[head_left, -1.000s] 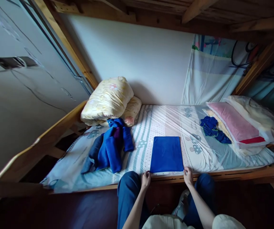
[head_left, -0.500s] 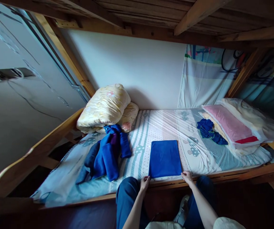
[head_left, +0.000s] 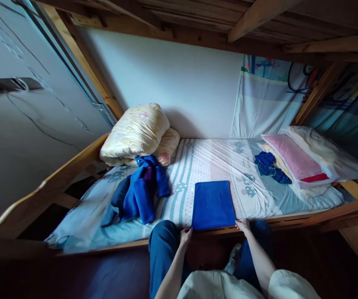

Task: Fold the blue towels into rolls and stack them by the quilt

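A blue cloth folded into a flat rectangle (head_left: 213,204) lies at the front edge of the bed. Its near left corner is pinched by my left hand (head_left: 185,236), and its near right corner by my right hand (head_left: 243,225). To the left, a rumpled blue garment (head_left: 141,191) with sleeves spread lies on the patterned sheet (head_left: 179,211). A small crumpled dark blue cloth (head_left: 269,166) is on the right part of the bed.
Yellow bedding (head_left: 135,133) is heaped at the back left. A pink pillow in clear plastic (head_left: 294,158) sits at the right. Wooden bunk beams (head_left: 197,39) cross overhead, and a wooden rail (head_left: 38,195) bounds the left end.
The folded blue cloth has shifted slightly toward me, its near edge now over the bed's front edge. Both hands have stayed at its corners. The view has shifted slightly.
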